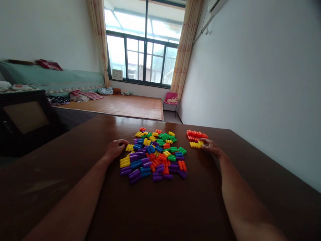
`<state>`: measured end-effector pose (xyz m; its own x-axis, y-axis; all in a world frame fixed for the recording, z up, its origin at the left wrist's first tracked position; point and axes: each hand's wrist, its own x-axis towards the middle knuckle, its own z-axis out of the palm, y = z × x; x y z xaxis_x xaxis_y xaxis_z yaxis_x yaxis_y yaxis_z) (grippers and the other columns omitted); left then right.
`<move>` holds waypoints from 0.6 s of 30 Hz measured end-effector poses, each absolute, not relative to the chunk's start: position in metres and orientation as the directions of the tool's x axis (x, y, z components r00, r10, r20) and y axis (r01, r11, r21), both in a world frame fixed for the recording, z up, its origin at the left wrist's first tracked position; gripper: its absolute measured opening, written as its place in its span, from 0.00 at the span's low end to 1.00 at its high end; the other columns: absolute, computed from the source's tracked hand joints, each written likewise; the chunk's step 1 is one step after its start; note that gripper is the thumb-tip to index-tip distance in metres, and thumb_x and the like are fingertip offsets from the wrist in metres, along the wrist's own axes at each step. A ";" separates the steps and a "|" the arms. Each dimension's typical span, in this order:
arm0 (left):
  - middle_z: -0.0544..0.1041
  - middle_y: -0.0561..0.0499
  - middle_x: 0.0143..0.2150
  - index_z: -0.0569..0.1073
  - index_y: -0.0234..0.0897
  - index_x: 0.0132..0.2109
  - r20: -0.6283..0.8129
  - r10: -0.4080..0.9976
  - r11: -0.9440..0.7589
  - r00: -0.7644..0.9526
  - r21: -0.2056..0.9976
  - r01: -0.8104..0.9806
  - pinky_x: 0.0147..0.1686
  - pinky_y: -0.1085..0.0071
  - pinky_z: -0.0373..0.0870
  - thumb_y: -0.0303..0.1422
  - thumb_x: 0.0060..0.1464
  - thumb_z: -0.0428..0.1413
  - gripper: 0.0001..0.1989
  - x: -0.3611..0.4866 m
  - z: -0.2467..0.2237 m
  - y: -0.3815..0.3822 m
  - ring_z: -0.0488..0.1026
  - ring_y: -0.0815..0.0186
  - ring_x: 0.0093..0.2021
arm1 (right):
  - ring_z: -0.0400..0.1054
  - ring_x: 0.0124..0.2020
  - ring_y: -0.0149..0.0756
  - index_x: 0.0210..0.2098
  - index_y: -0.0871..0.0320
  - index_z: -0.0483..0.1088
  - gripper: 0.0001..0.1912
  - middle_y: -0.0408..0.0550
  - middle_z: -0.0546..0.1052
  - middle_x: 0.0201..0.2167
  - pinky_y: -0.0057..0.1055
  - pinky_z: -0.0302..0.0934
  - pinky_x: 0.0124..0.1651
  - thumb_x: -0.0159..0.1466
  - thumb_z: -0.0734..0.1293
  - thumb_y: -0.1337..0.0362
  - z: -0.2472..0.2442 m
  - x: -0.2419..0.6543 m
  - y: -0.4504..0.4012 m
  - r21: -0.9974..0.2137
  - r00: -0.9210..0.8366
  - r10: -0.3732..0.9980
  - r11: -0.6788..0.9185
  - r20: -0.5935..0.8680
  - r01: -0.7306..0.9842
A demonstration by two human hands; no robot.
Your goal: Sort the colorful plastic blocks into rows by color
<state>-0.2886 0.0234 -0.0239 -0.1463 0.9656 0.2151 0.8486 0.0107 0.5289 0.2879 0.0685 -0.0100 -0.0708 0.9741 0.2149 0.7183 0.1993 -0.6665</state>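
A loose pile of plastic pieces [150, 157] in purple, blue, green, yellow, orange and red lies on the brown table. At its left edge, my left hand [116, 148] has its fingers curled beside a yellow piece [129, 147]; whether it grips that piece I cannot tell. To the right of the pile, my right hand [210, 146] pinches the right end of a short yellow row [195, 144]. Just beyond that row lie rows of orange and red pieces [197, 134], side by side.
The table's glossy top [155, 207] reaches toward a low bed [130, 105] with cloths at its left. A pink chair [171, 97] stands under the window by the right wall. A dark cabinet [25, 117] is at the left.
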 end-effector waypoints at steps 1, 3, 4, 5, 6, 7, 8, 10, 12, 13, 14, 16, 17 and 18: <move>0.81 0.54 0.39 0.79 0.47 0.42 0.216 0.966 0.008 -0.144 0.528 0.849 0.33 0.73 0.66 0.39 0.52 0.51 0.15 -0.289 -0.024 0.024 0.76 0.63 0.37 | 0.69 0.49 0.43 0.53 0.60 0.71 0.28 0.55 0.74 0.51 0.37 0.62 0.53 0.52 0.67 0.63 -0.010 0.287 0.069 -0.644 -0.080 0.973 0.205 0.218 0.737; 0.81 0.54 0.39 0.79 0.46 0.42 0.224 0.965 0.001 -0.140 0.527 0.850 0.33 0.73 0.66 0.39 0.52 0.51 0.15 -0.289 -0.025 0.024 0.76 0.63 0.38 | 0.68 0.50 0.43 0.53 0.60 0.71 0.28 0.55 0.73 0.51 0.37 0.61 0.55 0.52 0.66 0.64 -0.012 0.286 0.071 -0.602 -0.096 0.968 0.222 0.233 0.767; 0.81 0.54 0.39 0.79 0.46 0.42 0.228 0.964 -0.004 -0.137 0.528 0.849 0.33 0.73 0.66 0.39 0.52 0.51 0.15 -0.290 -0.025 0.024 0.75 0.63 0.38 | 0.68 0.50 0.43 0.53 0.60 0.72 0.27 0.55 0.74 0.51 0.37 0.60 0.55 0.53 0.66 0.64 -0.012 0.285 0.072 -0.582 -0.105 0.965 0.229 0.239 0.781; 0.81 0.54 0.40 0.79 0.46 0.42 0.230 0.964 -0.005 -0.137 0.529 0.849 0.33 0.73 0.66 0.40 0.52 0.51 0.15 -0.290 -0.025 0.024 0.75 0.63 0.39 | 0.68 0.50 0.43 0.53 0.60 0.72 0.27 0.55 0.74 0.50 0.37 0.60 0.56 0.53 0.66 0.64 -0.013 0.285 0.073 -0.563 -0.115 0.963 0.237 0.244 0.792; 0.81 0.54 0.40 0.79 0.46 0.42 0.228 0.964 -0.003 -0.139 0.529 0.849 0.33 0.73 0.66 0.40 0.52 0.51 0.15 -0.289 -0.025 0.024 0.75 0.63 0.39 | 0.68 0.50 0.42 0.53 0.59 0.72 0.27 0.55 0.74 0.50 0.38 0.59 0.56 0.53 0.66 0.64 -0.014 0.284 0.075 -0.547 -0.122 0.960 0.246 0.252 0.801; 0.81 0.54 0.40 0.79 0.46 0.42 0.223 0.964 0.004 -0.143 0.528 0.849 0.33 0.73 0.66 0.40 0.52 0.51 0.15 -0.289 -0.024 0.023 0.75 0.63 0.39 | 0.68 0.50 0.42 0.53 0.59 0.72 0.27 0.54 0.75 0.49 0.38 0.59 0.56 0.54 0.66 0.64 -0.015 0.284 0.075 -0.533 -0.126 0.957 0.252 0.261 0.808; 0.81 0.54 0.40 0.79 0.46 0.42 0.220 0.964 0.010 -0.148 0.527 0.850 0.32 0.73 0.66 0.39 0.52 0.51 0.15 -0.288 -0.023 0.022 0.75 0.63 0.39 | 0.68 0.50 0.42 0.53 0.58 0.72 0.26 0.54 0.75 0.49 0.39 0.58 0.57 0.54 0.66 0.64 -0.016 0.284 0.076 -0.522 -0.126 0.954 0.256 0.272 0.814; 0.81 0.54 0.40 0.79 0.46 0.42 0.215 0.964 0.020 -0.155 0.526 0.850 0.32 0.73 0.66 0.39 0.52 0.51 0.14 -0.287 -0.021 0.021 0.75 0.63 0.39 | 0.69 0.47 0.41 0.53 0.57 0.72 0.26 0.53 0.76 0.46 0.40 0.59 0.56 0.54 0.66 0.63 -0.018 0.284 0.077 -0.510 -0.127 0.951 0.260 0.282 0.820; 0.81 0.54 0.40 0.80 0.46 0.41 0.215 0.964 0.019 -0.156 0.529 0.848 0.33 0.74 0.66 0.38 0.51 0.52 0.14 -0.285 -0.020 0.019 0.75 0.63 0.40 | 0.71 0.43 0.41 0.52 0.57 0.73 0.25 0.51 0.78 0.43 0.41 0.62 0.53 0.54 0.66 0.61 -0.020 0.285 0.077 -0.508 -0.140 0.951 0.268 0.278 0.819; 0.81 0.55 0.41 0.80 0.46 0.41 0.217 0.964 0.016 -0.155 0.532 0.847 0.34 0.74 0.67 0.38 0.51 0.52 0.14 -0.285 -0.019 0.018 0.75 0.63 0.40 | 0.71 0.42 0.40 0.51 0.57 0.73 0.25 0.51 0.78 0.42 0.41 0.63 0.52 0.54 0.66 0.60 -0.020 0.286 0.077 -0.510 -0.151 0.948 0.279 0.279 0.814; 0.81 0.55 0.41 0.80 0.46 0.41 0.218 0.964 0.014 -0.154 0.534 0.845 0.34 0.74 0.67 0.37 0.51 0.52 0.14 -0.284 -0.018 0.018 0.76 0.64 0.40 | 0.71 0.41 0.40 0.51 0.56 0.73 0.24 0.50 0.78 0.43 0.40 0.64 0.50 0.54 0.66 0.59 -0.020 0.287 0.077 -0.514 -0.160 0.945 0.291 0.284 0.807; 0.81 0.55 0.40 0.80 0.46 0.40 0.220 0.963 0.011 -0.152 0.536 0.844 0.35 0.74 0.68 0.37 0.51 0.52 0.13 -0.283 -0.017 0.017 0.76 0.64 0.39 | 0.72 0.40 0.40 0.50 0.56 0.73 0.25 0.50 0.77 0.45 0.40 0.65 0.49 0.54 0.66 0.57 -0.017 0.288 0.076 -0.515 -0.163 0.938 0.307 0.307 0.800; 0.81 0.55 0.40 0.80 0.46 0.40 0.221 0.963 0.009 -0.151 0.537 0.844 0.36 0.74 0.68 0.37 0.51 0.52 0.13 -0.282 -0.016 0.016 0.76 0.64 0.39 | 0.72 0.40 0.40 0.50 0.55 0.73 0.25 0.50 0.77 0.46 0.40 0.65 0.48 0.54 0.66 0.56 -0.014 0.288 0.076 -0.508 -0.153 0.933 0.309 0.325 0.804; 0.81 0.55 0.40 0.80 0.46 0.40 0.220 0.963 0.013 -0.155 0.537 0.844 0.36 0.74 0.68 0.36 0.51 0.52 0.13 -0.282 -0.016 0.015 0.76 0.64 0.39 | 0.71 0.40 0.40 0.50 0.55 0.73 0.24 0.49 0.77 0.46 0.40 0.65 0.48 0.55 0.66 0.56 -0.010 0.285 0.075 -0.495 -0.137 0.927 0.306 0.348 0.814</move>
<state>-0.2815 0.0155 -0.0158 -0.1547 0.9632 0.2199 0.8437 0.0130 0.5366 0.2850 0.0751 -0.0100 -0.1366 0.9274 0.3484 0.8135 0.3056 -0.4947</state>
